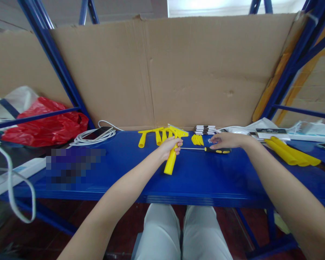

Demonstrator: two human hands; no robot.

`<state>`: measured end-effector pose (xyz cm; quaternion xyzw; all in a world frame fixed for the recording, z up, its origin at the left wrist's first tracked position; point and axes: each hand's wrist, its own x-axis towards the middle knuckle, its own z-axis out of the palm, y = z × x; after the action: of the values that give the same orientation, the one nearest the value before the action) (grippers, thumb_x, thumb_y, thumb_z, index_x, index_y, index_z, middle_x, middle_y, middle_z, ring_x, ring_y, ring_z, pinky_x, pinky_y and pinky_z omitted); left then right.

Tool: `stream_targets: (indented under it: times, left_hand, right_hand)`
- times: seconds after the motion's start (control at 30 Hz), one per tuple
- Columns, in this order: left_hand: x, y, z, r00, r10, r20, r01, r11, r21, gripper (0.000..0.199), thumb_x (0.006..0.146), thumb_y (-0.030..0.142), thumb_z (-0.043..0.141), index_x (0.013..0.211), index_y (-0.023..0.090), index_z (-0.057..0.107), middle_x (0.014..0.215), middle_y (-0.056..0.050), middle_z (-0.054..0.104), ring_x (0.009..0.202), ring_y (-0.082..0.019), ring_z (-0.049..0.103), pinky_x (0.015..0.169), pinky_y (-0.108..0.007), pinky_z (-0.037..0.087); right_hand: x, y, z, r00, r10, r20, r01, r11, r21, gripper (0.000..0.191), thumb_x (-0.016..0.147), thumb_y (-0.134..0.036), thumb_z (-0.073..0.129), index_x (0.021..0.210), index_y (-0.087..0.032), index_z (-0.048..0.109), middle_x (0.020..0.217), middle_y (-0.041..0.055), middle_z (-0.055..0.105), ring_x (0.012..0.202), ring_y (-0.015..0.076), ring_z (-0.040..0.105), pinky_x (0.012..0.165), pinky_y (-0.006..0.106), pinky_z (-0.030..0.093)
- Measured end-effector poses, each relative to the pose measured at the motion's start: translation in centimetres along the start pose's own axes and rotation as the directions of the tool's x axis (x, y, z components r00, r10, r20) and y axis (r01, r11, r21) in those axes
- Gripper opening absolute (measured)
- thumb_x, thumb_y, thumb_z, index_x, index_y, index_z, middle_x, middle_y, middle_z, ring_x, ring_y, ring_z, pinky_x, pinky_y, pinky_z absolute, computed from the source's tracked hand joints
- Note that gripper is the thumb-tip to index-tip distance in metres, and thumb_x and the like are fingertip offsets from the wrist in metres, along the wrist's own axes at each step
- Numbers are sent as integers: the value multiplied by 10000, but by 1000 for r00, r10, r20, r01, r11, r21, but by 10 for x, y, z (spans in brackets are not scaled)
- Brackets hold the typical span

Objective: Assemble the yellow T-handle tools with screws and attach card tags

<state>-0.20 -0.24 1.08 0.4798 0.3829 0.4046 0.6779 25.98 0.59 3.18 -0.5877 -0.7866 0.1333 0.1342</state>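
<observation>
My left hand [171, 148] is wrapped round the handle of a yellow scraper [170, 164], whose wide head with a metal edge points away from me. My right hand [224, 140] hovers over the tabletop, thumb and forefinger apart, beside some tiny shiny pieces [209, 141] that look like screws. Just under it lies a screwdriver [221, 151] with a black and yellow handle, its shaft pointing left. Several more yellow scraper bodies [142, 140] stand in a row behind my left hand. A pile of small yellow plates [197, 140] sits between my hands.
Small white-and-black packs [205, 129] are stacked by the cardboard wall [206, 72]. Yellow tubes [289, 153] lie at the right of the blue table [130, 173]. On the left are a phone [97, 133], a coiled white cable [79, 140] and a red bag [48, 121].
</observation>
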Motion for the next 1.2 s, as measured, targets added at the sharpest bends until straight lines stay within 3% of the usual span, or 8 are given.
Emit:
stream_targets:
  times: [0.27, 0.37, 0.5, 0.63, 0.73, 0.8, 0.9, 1.2]
  left_hand:
    - [0, 1, 0, 997, 30, -66, -29, 999, 16, 208, 826, 27, 420, 721, 200, 372, 455, 114, 392, 274, -22, 297, 323, -150, 268]
    - [0, 1, 0, 997, 38, -67, -37, 999, 19, 207, 818, 20, 412, 719, 199, 378, 453, 112, 387, 275, -25, 297, 321, -154, 265]
    - [0, 1, 0, 996, 39, -75, -38, 999, 16, 207, 809, 19, 417, 717, 200, 377, 462, 109, 391, 277, -27, 298, 323, -158, 266]
    - [0, 0, 0, 995, 30, -90, -28, 999, 20, 223, 821, 17, 400, 702, 201, 363, 461, 108, 387, 276, -27, 294, 324, -160, 260]
    - [0, 0, 0, 994, 25, -108, -23, 999, 22, 222, 814, 13, 406, 708, 204, 362, 463, 111, 383, 275, -28, 293, 328, -161, 257]
    - [0, -1, 0, 993, 25, -116, -23, 999, 23, 225, 806, 8, 409, 714, 207, 358, 466, 113, 385, 276, -30, 296, 330, -162, 257]
    - [1, -2, 0, 992, 26, -120, -23, 1000, 20, 234, 789, 5, 425, 718, 213, 344, 478, 112, 395, 283, -34, 304, 333, -164, 261]
    - [3, -6, -3, 996, 3, -89, 0, 999, 43, 207, 767, 38, 472, 742, 211, 360, 473, 117, 396, 285, -28, 311, 343, -146, 256]
  right_hand:
    - [-8, 42, 16, 997, -12, -77, 7, 998, -69, 318, 440, -310, 834, 708, -239, 677, 718, 40, 651, 689, 256, 625, 687, 389, 484]
    - [-16, 33, 1, 998, -42, -36, 44, 999, 32, 271, 458, -239, 830, 690, -236, 691, 706, 14, 661, 686, 225, 613, 672, 348, 472]
    - [-31, 14, -39, 984, 141, -113, -88, 920, 381, 321, 479, -110, 833, 775, -161, 720, 749, 35, 686, 711, 185, 610, 651, 290, 455]
    - [-33, -1, -62, 850, 332, -409, 105, 654, 750, 87, 671, -42, 715, 685, -94, 646, 597, 34, 618, 562, 116, 549, 542, 241, 415]
    - [-22, -8, -59, 678, 400, -617, 415, 485, 770, 213, 804, -62, 591, 613, -140, 538, 460, -50, 454, 429, 62, 402, 430, 197, 326]
    - [-15, -8, -51, 582, 463, -668, 466, 483, 741, 266, 836, -106, 571, 591, -167, 486, 399, -74, 368, 365, 56, 315, 365, 190, 245]
    - [-10, -2, -35, 495, 568, -658, 395, 527, 752, 280, 865, -172, 542, 599, -188, 457, 360, -62, 360, 315, 69, 296, 320, 198, 186]
    - [-16, 16, -20, 370, 794, -483, 251, 416, 874, 244, 880, -204, 467, 636, -189, 451, 391, -31, 423, 336, 97, 377, 342, 205, 268]
